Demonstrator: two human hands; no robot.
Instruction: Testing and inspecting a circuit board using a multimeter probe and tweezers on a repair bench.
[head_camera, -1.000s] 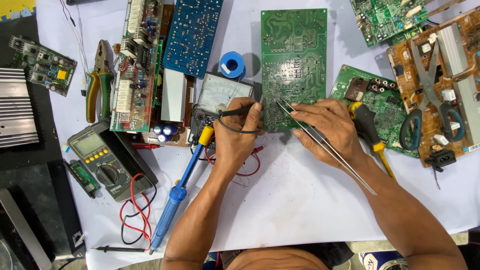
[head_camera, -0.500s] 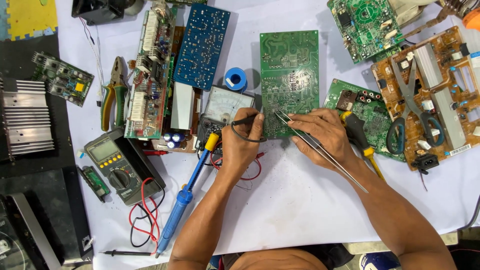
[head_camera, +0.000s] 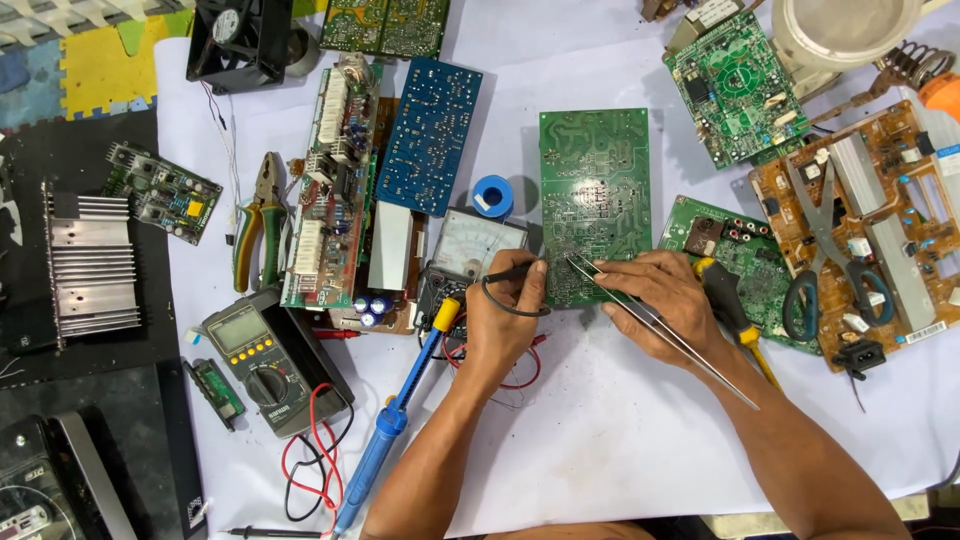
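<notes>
Flat green rectangular circuit board, frame centre: stiff, light, fragile; best handled by edges. Long steel tweezers, slippery, pinched in right hand, tips on board. Left hand closed on thin black wire.

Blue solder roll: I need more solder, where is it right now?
In the head view the blue solder roll lies on the white sheet, just left of the upright green circuit board, above the analog meter.
</notes>
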